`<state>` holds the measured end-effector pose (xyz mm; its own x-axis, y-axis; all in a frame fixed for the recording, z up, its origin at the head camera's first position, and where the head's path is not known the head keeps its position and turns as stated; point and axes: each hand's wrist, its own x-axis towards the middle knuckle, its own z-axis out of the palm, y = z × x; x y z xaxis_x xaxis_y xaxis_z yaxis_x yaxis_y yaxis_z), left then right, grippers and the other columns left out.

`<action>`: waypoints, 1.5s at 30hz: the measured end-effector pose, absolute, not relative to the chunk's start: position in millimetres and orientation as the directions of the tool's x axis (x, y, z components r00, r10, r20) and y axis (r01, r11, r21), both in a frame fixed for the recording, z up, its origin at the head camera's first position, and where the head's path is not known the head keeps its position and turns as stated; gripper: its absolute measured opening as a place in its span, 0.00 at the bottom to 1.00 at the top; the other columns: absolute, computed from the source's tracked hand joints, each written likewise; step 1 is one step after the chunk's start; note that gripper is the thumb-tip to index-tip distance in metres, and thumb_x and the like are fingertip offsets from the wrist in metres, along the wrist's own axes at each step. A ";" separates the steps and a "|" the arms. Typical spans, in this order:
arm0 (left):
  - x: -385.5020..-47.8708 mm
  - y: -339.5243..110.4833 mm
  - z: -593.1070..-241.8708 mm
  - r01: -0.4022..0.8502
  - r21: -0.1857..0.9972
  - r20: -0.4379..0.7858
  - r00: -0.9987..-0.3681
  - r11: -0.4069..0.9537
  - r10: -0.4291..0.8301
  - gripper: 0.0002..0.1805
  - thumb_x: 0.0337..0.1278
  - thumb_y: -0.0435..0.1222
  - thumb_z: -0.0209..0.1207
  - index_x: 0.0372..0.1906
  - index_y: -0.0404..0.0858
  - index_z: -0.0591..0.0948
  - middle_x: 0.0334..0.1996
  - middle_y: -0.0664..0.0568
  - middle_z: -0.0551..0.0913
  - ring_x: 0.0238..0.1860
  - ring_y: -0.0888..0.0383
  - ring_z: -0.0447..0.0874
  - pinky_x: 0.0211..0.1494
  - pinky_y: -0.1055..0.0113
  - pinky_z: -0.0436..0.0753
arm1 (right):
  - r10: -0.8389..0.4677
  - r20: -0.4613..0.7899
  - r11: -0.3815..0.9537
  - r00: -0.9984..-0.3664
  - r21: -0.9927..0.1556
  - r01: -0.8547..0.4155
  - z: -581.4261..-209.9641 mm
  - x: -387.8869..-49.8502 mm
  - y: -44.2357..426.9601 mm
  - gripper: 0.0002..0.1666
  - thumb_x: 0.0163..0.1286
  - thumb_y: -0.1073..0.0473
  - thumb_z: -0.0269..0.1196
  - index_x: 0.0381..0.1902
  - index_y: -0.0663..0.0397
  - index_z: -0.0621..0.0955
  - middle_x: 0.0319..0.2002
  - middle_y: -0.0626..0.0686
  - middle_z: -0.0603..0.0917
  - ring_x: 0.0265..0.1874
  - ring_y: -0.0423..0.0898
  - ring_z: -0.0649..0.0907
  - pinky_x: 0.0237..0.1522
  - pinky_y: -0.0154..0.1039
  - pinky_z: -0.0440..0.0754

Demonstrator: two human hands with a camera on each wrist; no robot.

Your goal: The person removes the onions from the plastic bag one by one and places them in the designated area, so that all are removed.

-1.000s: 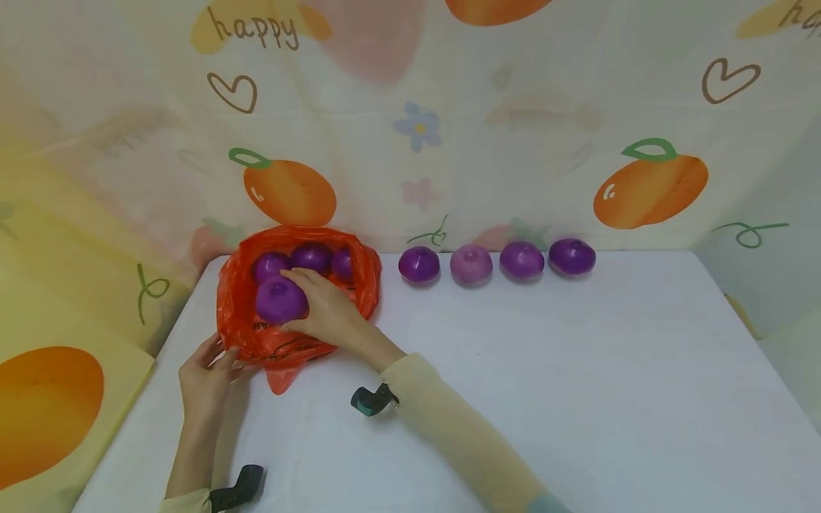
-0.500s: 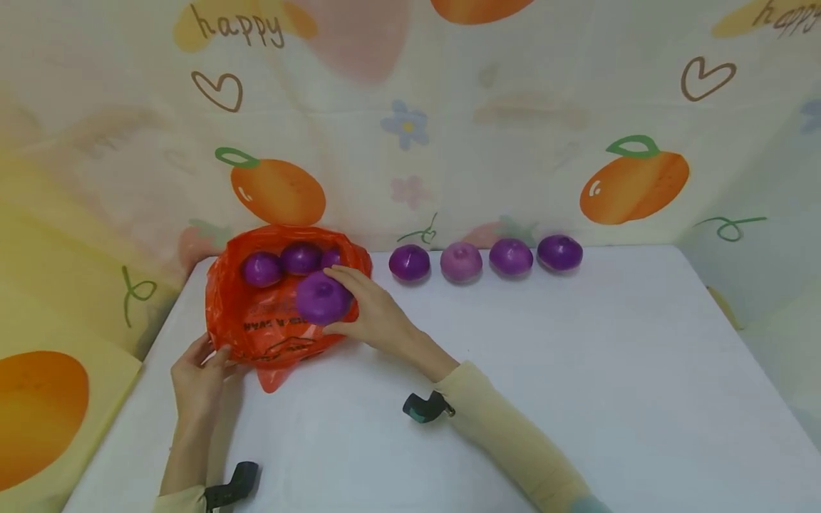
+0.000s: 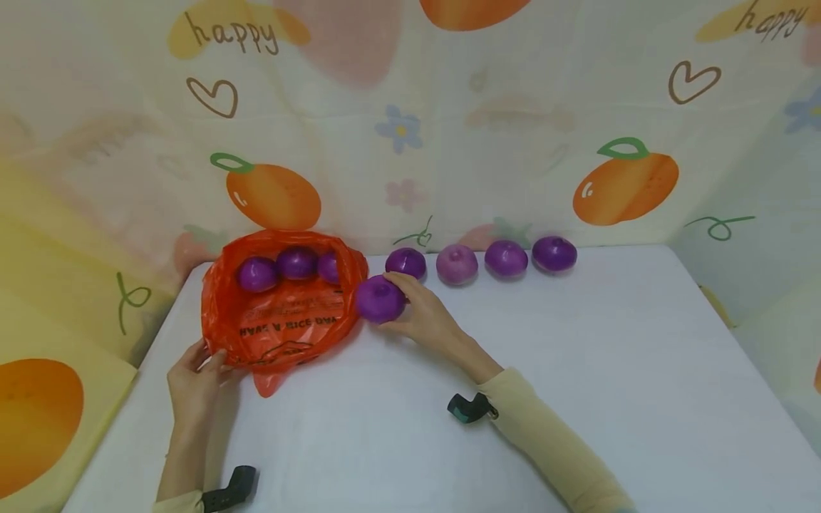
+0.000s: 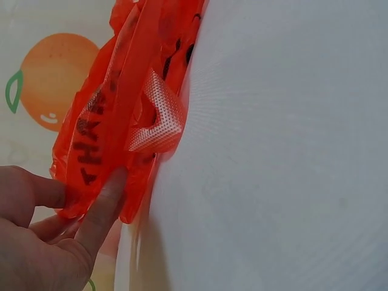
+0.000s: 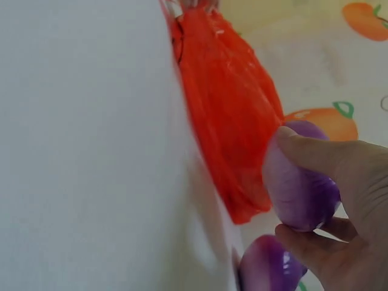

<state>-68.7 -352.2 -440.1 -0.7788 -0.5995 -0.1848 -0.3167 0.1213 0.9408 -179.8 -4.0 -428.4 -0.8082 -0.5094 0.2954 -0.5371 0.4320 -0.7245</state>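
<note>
A purple onion (image 3: 381, 299) is gripped between the thumb and fingers of my right hand (image 3: 428, 318), just right of the red plastic bag (image 3: 288, 349). In the right wrist view the same onion (image 5: 298, 182) hangs above the table beside the bag (image 5: 230, 115). Three purple onions, one of them (image 3: 298, 263) in the middle, lie inside the open bag. My left hand (image 3: 194, 385) pinches the bag's near left edge; in the left wrist view its thumb (image 4: 106, 203) presses on the red plastic (image 4: 115, 133).
Four onions stand in a row along the back edge of the white table (image 3: 577, 370): a dark one (image 3: 405, 262) partly behind my right hand, a paler one (image 3: 457, 264), then two more (image 3: 506, 258) (image 3: 554, 254). A patterned cloth (image 3: 500, 157) hangs behind.
My right hand has carried its onion from over the bag out to the right. The left hand keeps its hold on the bag's edge. The head view has shifted slightly.
</note>
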 end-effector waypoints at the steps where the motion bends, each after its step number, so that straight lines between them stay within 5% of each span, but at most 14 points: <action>1: -68.8 -352.3 -439.2 -0.321 0.939 -0.189 -0.780 0.122 -0.597 0.28 0.71 0.35 0.52 0.73 0.37 0.65 0.57 0.42 0.72 0.27 0.74 0.81 0.33 0.81 0.82 | -0.505 0.288 0.448 -0.814 -0.719 -0.532 -429.9 -180.7 -1.7 0.49 0.53 0.56 0.77 0.70 0.57 0.67 0.68 0.56 0.70 0.64 0.51 0.73 0.64 0.43 0.74; 7: -68.4 -352.8 -436.9 -0.316 0.942 -0.190 -0.778 0.112 -0.598 0.28 0.70 0.34 0.53 0.72 0.36 0.65 0.57 0.41 0.72 0.26 0.74 0.82 0.33 0.80 0.82 | -0.498 0.245 0.522 -0.832 -0.682 -0.513 -437.7 -184.5 10.0 0.50 0.52 0.56 0.78 0.70 0.58 0.68 0.68 0.58 0.70 0.68 0.53 0.69 0.69 0.47 0.66; 19: -68.0 -354.4 -436.5 -0.307 0.951 -0.227 -0.766 0.031 -0.602 0.29 0.70 0.33 0.53 0.73 0.36 0.64 0.58 0.41 0.70 0.26 0.72 0.82 0.32 0.79 0.82 | -0.517 0.213 0.546 -0.829 -0.664 -0.511 -449.3 -183.4 25.0 0.52 0.54 0.52 0.76 0.71 0.60 0.65 0.67 0.60 0.70 0.67 0.54 0.70 0.69 0.48 0.67; 45: -69.4 -353.6 -437.1 -0.356 0.928 -0.225 -0.772 0.112 -0.594 0.27 0.72 0.36 0.52 0.72 0.37 0.65 0.61 0.39 0.70 0.29 0.73 0.81 0.36 0.78 0.83 | -0.535 0.188 0.602 -0.824 -0.600 -0.527 -431.8 -185.1 30.6 0.48 0.63 0.43 0.68 0.72 0.61 0.63 0.70 0.59 0.67 0.70 0.54 0.67 0.70 0.48 0.66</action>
<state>-69.4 -353.6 -437.1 -0.7725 -0.5938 -0.2251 -0.3564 0.1121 0.9276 -185.1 30.6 -431.8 -0.8239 -0.5346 0.1882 -0.5274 0.6018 -0.5997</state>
